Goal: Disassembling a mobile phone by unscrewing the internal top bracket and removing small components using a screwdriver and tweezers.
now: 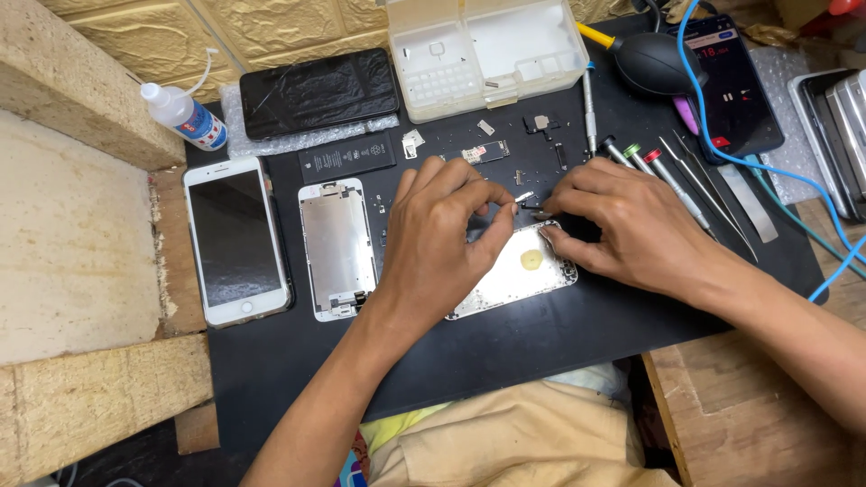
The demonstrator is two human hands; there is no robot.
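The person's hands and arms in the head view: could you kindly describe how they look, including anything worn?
Both the left hand and the right hand are bare: no gloves, rings, watch or wristband visible. Both forearms are uncovered to the frame edge, with no sleeves showing. Fingernails are short.

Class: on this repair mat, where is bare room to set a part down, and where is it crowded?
Free: the mat near edge, below the open phone shell and both hands. Crowded: the far strip by the parts box, and the tools at right.
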